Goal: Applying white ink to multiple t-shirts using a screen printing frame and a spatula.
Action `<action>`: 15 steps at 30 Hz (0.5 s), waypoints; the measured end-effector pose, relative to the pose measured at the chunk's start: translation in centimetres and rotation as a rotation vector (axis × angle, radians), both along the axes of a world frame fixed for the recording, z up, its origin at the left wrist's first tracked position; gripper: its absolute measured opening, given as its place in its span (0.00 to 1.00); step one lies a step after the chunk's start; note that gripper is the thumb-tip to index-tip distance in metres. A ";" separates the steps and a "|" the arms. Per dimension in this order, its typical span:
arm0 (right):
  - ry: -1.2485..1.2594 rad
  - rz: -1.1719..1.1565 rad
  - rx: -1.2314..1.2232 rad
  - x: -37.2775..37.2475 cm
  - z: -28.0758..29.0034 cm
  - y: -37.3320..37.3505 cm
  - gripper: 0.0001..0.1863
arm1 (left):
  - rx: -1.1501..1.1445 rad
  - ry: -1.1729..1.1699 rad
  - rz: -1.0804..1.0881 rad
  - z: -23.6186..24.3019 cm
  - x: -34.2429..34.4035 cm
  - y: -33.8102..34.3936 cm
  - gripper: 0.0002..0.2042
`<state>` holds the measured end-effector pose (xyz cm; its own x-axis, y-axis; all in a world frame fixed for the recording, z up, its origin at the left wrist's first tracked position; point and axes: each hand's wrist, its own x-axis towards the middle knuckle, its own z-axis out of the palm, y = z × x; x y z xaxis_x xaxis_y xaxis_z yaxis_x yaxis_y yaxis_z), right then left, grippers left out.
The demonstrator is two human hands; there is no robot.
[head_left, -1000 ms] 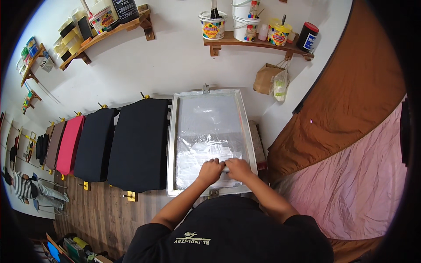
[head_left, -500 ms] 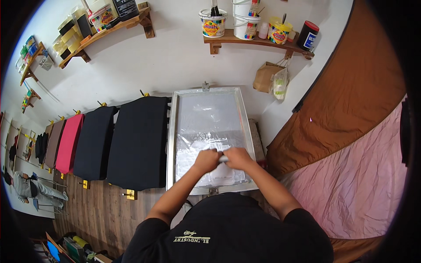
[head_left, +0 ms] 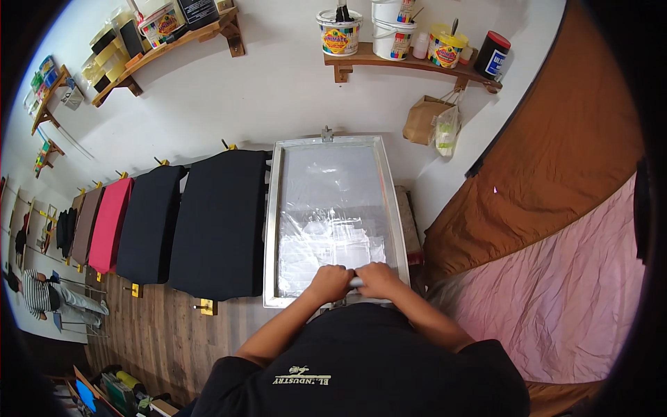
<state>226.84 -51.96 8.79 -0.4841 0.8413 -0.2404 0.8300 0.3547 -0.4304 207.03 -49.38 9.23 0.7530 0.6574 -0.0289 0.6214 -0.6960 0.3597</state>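
Observation:
A silver-framed printing screen (head_left: 272, 215) lies in front of me, its pale mesh shiny and streaked with white across the near half. Over its near end, close to my body, my left hand (head_left: 331, 283) and my right hand (head_left: 379, 280) sit side by side. Both are closed round a squeegee (head_left: 356, 283); only a short grey piece of it shows between them, and its blade is hidden. A metal clamp (head_left: 326, 135) stands at the screen's far edge.
A row of boards with black garments (head_left: 219, 222) and one pink garment (head_left: 111, 226) runs off to the left. Shelves above hold ink tubs (head_left: 340, 35) and tape rolls (head_left: 108, 52). Brown fabric (head_left: 535, 153) hangs at right. Another person (head_left: 55, 292) stands far left.
Both hands have drawn the squeegee toward my body, from the near-middle of the mesh to the screen's near end. More of the white-streaked mesh now shows.

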 end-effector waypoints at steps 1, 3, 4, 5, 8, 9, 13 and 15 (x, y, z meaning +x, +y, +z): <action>0.032 -0.011 0.020 0.1 0.1 -0.1 0.18 | -0.024 0.030 -0.010 0.3 -0.1 -0.2 0.08; 0.055 -0.021 -0.008 0.3 0.3 0.1 0.17 | -0.042 0.036 -0.011 1.1 0.0 0.6 0.08; 0.042 -0.010 -0.056 0.6 0.4 0.9 0.16 | -0.095 0.084 -0.024 1.4 0.1 1.0 0.08; 0.062 -0.013 -0.046 0.9 0.5 1.5 0.16 | -0.124 0.087 -0.004 1.6 0.4 1.5 0.09; 0.067 -0.040 0.055 1.3 0.8 3.4 0.13 | -0.052 0.075 0.028 1.8 0.9 3.5 0.09; 0.066 -0.042 0.055 1.3 0.7 3.9 0.13 | -0.001 0.041 0.044 1.6 1.1 4.1 0.08; 0.063 -0.110 0.183 0.6 -0.1 3.3 0.14 | 0.141 -0.019 0.074 -0.2 1.2 3.7 0.06; 0.095 -0.117 0.251 0.0 -0.5 1.5 0.14 | 0.147 -0.035 0.083 -0.9 0.8 2.2 0.05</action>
<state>226.85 -50.43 8.26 -0.3911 0.9200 0.0239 0.8314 0.3643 -0.4195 207.80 -47.23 8.29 0.6945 0.7128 0.0976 0.6681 -0.6893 0.2803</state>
